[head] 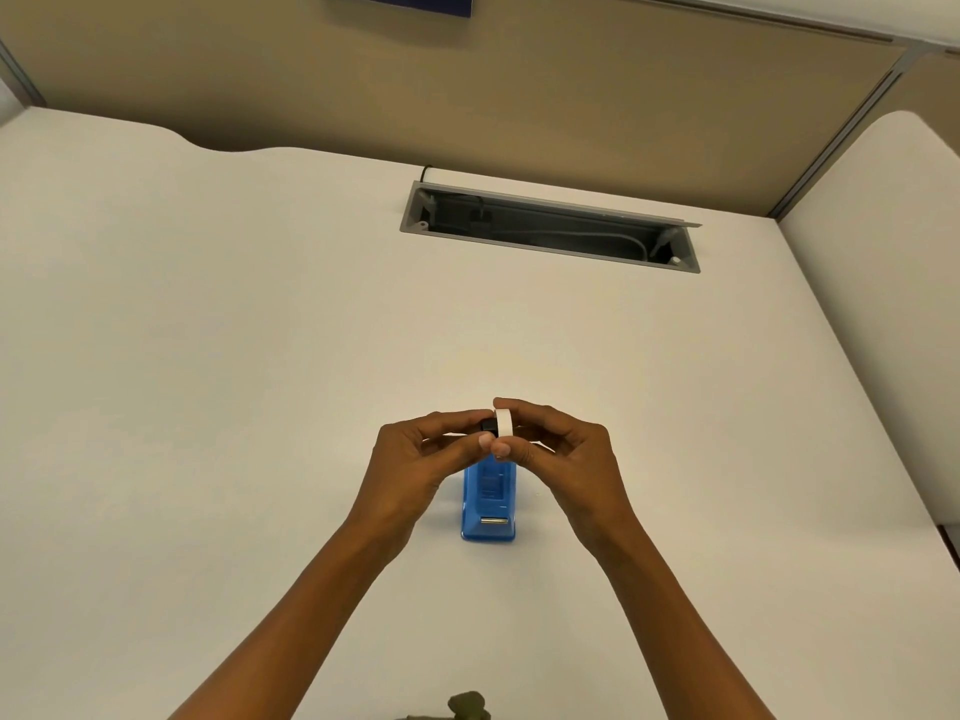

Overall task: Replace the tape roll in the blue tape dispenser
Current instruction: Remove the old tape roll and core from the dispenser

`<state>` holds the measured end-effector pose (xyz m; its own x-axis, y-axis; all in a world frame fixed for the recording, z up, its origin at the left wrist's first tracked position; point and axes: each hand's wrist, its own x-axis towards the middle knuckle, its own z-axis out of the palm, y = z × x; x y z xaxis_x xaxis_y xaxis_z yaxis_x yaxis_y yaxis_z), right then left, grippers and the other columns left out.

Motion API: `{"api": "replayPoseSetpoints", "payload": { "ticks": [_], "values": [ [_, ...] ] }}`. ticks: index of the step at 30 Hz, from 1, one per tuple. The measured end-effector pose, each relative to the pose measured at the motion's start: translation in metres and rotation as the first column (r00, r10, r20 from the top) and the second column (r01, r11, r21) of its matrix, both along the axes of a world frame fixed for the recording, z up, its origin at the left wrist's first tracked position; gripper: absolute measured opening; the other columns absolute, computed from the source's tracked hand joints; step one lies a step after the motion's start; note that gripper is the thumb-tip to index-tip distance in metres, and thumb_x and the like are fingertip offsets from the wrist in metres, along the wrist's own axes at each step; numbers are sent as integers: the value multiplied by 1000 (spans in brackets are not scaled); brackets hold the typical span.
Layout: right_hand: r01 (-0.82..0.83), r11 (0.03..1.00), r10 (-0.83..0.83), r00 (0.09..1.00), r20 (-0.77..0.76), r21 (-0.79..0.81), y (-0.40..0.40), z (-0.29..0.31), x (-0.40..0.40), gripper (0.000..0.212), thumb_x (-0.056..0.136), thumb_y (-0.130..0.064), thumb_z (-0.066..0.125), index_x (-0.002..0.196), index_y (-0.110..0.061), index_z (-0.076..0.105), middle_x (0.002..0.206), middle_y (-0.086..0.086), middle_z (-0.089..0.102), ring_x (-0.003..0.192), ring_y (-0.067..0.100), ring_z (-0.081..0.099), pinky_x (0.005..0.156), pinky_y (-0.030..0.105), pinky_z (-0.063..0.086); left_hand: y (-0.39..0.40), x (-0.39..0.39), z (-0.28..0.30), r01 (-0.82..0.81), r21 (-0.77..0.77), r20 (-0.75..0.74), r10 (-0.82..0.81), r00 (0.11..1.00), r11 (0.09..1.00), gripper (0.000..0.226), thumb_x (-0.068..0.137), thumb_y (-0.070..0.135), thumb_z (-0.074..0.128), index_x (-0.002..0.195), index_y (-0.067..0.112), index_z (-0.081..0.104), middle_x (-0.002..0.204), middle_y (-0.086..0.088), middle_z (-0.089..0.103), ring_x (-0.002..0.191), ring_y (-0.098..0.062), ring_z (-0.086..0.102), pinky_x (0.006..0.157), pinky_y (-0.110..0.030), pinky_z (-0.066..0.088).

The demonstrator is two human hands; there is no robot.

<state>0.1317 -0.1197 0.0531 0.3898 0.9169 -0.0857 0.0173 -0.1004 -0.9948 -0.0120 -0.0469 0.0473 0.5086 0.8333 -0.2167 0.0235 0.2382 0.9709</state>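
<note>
1. Above the blue tape dispenser (489, 504), at mid-desk, both hands meet over its far end. The dispenser stands on the white desk (208, 356), cutter end toward the person; what shows of its cradle looks empty, but the hands hide the rest.
2. Right hand (563, 452): fingers curled, thumb and forefinger pinching the white tape roll (503, 423) by its rim. The roll is held on edge, clear of the dispenser.
3. Left hand (415, 459): fingertips pinch a small black piece (487, 425) against the roll's left face. Judged to be the core hub; too small to confirm.
4. Step in hand (judgement): hub is being seated in the roll's centre hole before the pair drops into the cradle.
5. Handling (judgement): roll is light and stiff, outer face smooth and fairly slick, edges likely tacky. Best held across the flat side faces or by the rim, as now. Hub is small, hard, easy to drop; a fingertip pinch suits it.
6. Dispenser looks weighted enough to stay put without a steadying hand.
7. Elsewhere: open cable tray (550, 228) at the desk's rear.
</note>
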Motion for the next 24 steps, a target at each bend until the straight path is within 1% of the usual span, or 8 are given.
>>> {"api": "replayPoseSetpoints", "payload": {
  "ticks": [5, 11, 14, 16, 18, 20, 22, 24],
  "values": [
    [10, 1000, -10, 1000, 9, 15, -2, 2, 1, 37, 59, -44, 76, 95, -40, 72, 89, -10, 73, 88, 8, 68, 73, 14, 52, -1, 2, 4, 6, -33, 26, -5, 1000, 999, 25, 72, 19, 73, 97, 20, 73, 92, 2, 76, 89, -15, 71, 78, -21, 56],
    [13, 1000, -13, 1000, 24, 20, -4, 1, 1, 41, 62, -40, 76, 102, -31, 72, 91, -6, 72, 91, 14, 68, 82, 24, 55, -1, 1, 9, 28, -37, 44, -26, 999, 999, 23, 74, 16, 73, 96, 21, 73, 91, 4, 76, 88, -14, 71, 70, -15, 53],
    [0, 1000, -1, 999, 33, 26, -4, 1, 1, 41, 64, -41, 76, 103, -32, 72, 94, -5, 72, 93, 15, 67, 83, 25, 55, -1, 1, 11, 31, -41, 56, -28, 998, 999, 23, 72, 18, 74, 95, 22, 74, 90, 3, 76, 88, -15, 71, 71, -16, 54],
    [-15, 999, 14, 999, 33, 42, -4, 1, 3, 39, 66, -36, 76, 104, -32, 71, 95, -7, 71, 93, 14, 66, 81, 23, 55, -1, 1, 12, 34, -47, 75, -30, 997, 998, 25, 67, 24, 75, 92, 24, 75, 90, 3, 76, 87, -15, 71, 70, -16, 54],
    [-34, 997, 32, 999, 29, 66, -5, 2, 4, 39, 67, -31, 77, 105, -31, 71, 95, -9, 69, 93, 13, 65, 81, 24, 55, -1, 0, 13, 49, -57, 93, -44, 995, 997, 29, 65, 28, 74, 94, 23, 74, 92, 2, 76, 89, -16, 71, 72, -18, 55],
    [-47, 995, 45, 999, 20, 89, -5, 2, 5, 39, 67, -27, 78, 106, -29, 71, 96, -8, 69, 94, 14, 65, 81, 25, 55, -1, 0, 13, 67, -62, 107, -60, 992, 996, 31, 66, 29, 74, 96, 22, 74, 94, 0, 76, 92, -17, 70, 76, -21, 55],
    [-56, 993, 54, 998, 15, 104, -5, 2, 6, 39, 69, -20, 80, 106, -28, 71, 99, -3, 69, 96, 17, 64, 80, 24, 54, 0, 0, 14, 79, -71, 123, -70, 990, 994, 30, 65, 31, 74, 95, 24, 74, 94, 1, 76, 92, -17, 70, 75, -20, 55],
    [-62, 991, 61, 998, 16, 114, -5, 1, 7, 40, 70, -17, 79, 107, -29, 71, 101, -2, 69, 98, 19, 64, 80, 24, 54, 0, 0, 14, 88, -86, 141, -75, 987, 992, 31, 64, 31, 74, 95, 24, 74, 95, 0, 76, 92, -17, 70, 74, -19, 54]
  ]
}}
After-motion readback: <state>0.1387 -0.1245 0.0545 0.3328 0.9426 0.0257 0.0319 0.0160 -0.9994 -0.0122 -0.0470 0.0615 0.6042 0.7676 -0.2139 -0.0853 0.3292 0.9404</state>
